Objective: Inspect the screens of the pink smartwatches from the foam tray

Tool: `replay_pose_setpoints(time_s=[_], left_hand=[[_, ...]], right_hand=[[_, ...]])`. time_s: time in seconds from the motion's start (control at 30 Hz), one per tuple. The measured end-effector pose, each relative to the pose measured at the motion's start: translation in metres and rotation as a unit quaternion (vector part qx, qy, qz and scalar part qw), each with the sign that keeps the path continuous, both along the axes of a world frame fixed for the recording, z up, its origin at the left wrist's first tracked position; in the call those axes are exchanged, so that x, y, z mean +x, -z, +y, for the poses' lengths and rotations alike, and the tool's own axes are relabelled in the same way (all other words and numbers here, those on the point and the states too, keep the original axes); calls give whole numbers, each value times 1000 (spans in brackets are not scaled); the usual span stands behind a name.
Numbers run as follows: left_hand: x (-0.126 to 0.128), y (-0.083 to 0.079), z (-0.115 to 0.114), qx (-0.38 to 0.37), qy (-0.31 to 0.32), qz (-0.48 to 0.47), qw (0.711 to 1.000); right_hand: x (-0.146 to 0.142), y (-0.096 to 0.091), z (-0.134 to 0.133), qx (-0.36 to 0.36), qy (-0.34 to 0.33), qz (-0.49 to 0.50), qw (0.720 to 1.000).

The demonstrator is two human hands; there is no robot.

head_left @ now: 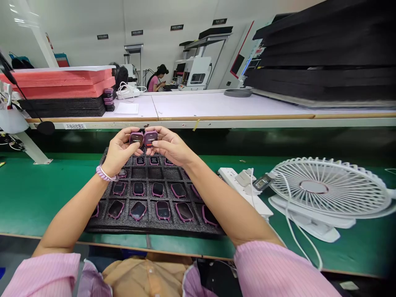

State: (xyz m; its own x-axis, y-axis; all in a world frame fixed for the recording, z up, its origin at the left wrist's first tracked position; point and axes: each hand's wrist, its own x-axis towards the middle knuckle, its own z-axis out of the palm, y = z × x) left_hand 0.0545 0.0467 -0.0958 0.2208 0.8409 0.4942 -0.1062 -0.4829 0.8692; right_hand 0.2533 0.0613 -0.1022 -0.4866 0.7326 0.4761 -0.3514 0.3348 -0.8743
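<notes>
My left hand [120, 149] is closed on a purple-framed smartwatch case [136, 138], its thumb on the lower part of the screen. Beside it, my right hand [172, 146] grips a second purple smartwatch case [150, 137], with a small red mark lit low on its display. The two cases are held side by side, screens toward me, above the far edge of a black foam tray [130, 226]. Rows of similar watch cases [163, 210] lie in its compartments; some in the far row show lit text. A few middle pockets hold no watch. My forearms cover parts of the tray.
Right of the tray are a white power strip [230, 176] and a white fan [314, 187] with a trailing cable. A shelf [192, 105] spans the back, bearing pink foam [62, 82] and stacked black foam [321, 62]. A person in pink [154, 82] sits beyond.
</notes>
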Motion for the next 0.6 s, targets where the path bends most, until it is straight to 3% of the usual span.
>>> replay_pose_setpoints(time_s=[0.2, 0.4, 0.5, 0.6], left_hand=[[0, 3, -1, -23, 9, -4, 1000], [1, 1, -1, -22, 25, -3, 999], [-4, -10, -17, -8, 30, 1, 1000], [-19, -27, -45, 50, 2, -23, 998]], right_hand=[[-3, 6, 4, -7, 36, 4, 999], [-2, 4, -1, -4, 22, 12, 1000], [5, -10, -18, 2, 24, 9, 1000], [23, -27, -36, -19, 88, 8, 996]])
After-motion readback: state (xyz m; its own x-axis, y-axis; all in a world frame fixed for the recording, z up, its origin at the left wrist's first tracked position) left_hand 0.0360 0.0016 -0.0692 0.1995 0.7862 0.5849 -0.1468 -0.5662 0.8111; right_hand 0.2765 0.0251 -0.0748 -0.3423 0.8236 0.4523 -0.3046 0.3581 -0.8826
